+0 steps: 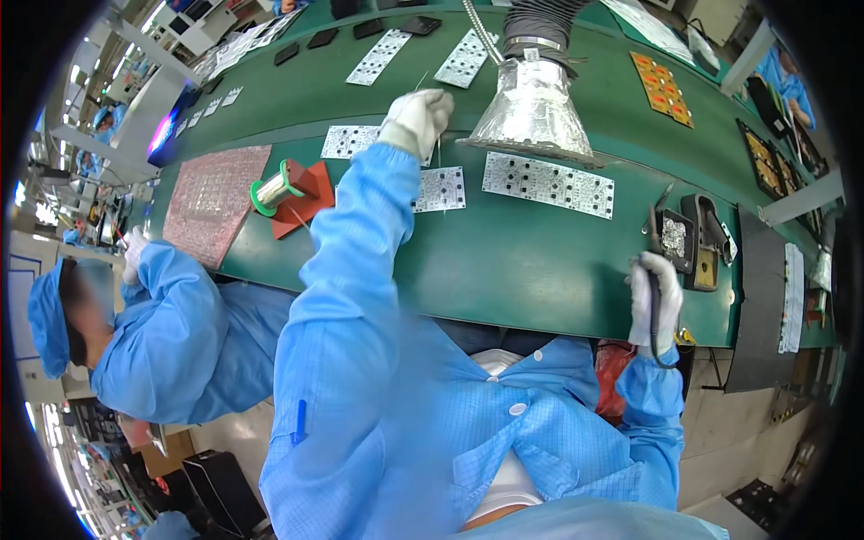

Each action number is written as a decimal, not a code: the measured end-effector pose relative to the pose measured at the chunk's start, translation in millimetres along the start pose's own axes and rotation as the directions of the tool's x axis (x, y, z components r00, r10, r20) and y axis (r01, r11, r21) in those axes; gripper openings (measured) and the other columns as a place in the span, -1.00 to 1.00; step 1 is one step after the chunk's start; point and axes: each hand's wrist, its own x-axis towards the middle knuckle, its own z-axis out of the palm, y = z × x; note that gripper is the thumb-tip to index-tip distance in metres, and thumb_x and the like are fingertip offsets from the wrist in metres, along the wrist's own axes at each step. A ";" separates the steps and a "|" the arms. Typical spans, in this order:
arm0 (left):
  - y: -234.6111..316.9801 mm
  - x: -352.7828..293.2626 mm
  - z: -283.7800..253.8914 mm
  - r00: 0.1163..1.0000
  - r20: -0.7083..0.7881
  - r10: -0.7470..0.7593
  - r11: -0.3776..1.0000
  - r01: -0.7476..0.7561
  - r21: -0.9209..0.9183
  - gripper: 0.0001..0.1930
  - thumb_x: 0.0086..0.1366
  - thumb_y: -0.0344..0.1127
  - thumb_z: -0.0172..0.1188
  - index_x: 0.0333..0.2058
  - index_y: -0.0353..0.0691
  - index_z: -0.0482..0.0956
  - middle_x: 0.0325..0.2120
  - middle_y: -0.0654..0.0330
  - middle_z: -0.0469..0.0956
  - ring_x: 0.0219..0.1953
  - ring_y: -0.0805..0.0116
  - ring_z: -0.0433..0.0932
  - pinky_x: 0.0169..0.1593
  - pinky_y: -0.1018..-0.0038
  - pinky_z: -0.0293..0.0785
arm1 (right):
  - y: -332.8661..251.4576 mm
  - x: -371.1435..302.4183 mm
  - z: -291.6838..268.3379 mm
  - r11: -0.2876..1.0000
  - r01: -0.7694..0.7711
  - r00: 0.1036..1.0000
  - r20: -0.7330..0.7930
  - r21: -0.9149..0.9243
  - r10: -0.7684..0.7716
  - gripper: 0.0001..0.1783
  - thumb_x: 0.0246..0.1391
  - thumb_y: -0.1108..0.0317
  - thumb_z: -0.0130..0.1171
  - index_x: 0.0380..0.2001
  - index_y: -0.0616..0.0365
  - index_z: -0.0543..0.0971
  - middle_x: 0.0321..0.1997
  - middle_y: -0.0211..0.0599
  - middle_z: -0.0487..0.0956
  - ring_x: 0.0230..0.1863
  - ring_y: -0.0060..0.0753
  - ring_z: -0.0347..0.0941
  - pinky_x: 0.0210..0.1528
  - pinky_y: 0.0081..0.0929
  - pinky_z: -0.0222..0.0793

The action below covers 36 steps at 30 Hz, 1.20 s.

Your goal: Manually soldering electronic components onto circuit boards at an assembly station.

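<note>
My left hand [418, 121], in a white glove, is reached out over the green bench with its fingers closed. A thin solder wire [439, 153] shows above and below the fist. Under that forearm are white circuit boards, one [351, 141] to its left and another [441, 189] to its right. At the right, my gloved right hand [654, 301] is wrapped round a soldering iron [652, 225], its tip pointing away from me and its cord hanging below the hand. Beside the iron stands a soldering-iron stand [706, 238] with a tray of silvery bits [673, 236].
A foil-covered fume hood [531, 108] hangs over the bench, near a long circuit board [547, 184]. Left of my arm stand a solder spool [277, 189] on a red holder [306, 202] and a pink bubble-wrap sheet [216, 202]. A co-worker [180, 324] sits close on my left.
</note>
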 end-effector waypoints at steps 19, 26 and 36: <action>-7.3 -160.9 150.1 0.806 0.486 0.339 0.652 -0.573 0.496 -0.66 0.20 -0.08 0.28 -0.41 -0.24 0.45 -0.57 0.02 0.52 -0.51 -0.09 0.55 -0.43 0.17 0.49 | 127.4 354.9 13.2 0.615 0.035 0.982 -0.087 -0.788 -0.167 -0.75 0.12 0.30 0.06 -0.11 -0.05 0.53 -0.32 0.04 0.64 -0.22 0.12 0.60 -0.07 -0.01 0.46; -13.1 -155.4 144.4 0.707 0.476 0.523 0.660 -0.689 0.299 -0.68 0.16 -0.27 0.37 -0.37 -0.23 0.35 -0.62 0.16 0.47 -0.63 0.14 0.51 -0.54 0.31 0.41 | 149.6 390.2 42.7 0.495 -0.091 0.992 -0.120 -0.864 -0.028 -0.72 0.16 0.25 0.06 -0.05 -0.06 0.46 -0.24 -0.03 0.67 -0.16 0.06 0.62 -0.12 0.01 0.48; -5.7 -155.7 147.0 0.744 0.513 0.428 0.718 -0.625 0.307 -0.69 0.19 -0.19 0.31 -0.38 -0.25 0.39 -0.60 0.09 0.51 -0.57 0.03 0.55 -0.49 0.24 0.46 | 115.1 397.5 -21.6 0.674 -0.058 0.953 -0.243 -0.736 -0.183 -0.67 0.20 0.26 0.01 0.03 -0.08 0.46 -0.09 0.01 0.63 -0.06 0.14 0.56 -0.05 -0.03 0.45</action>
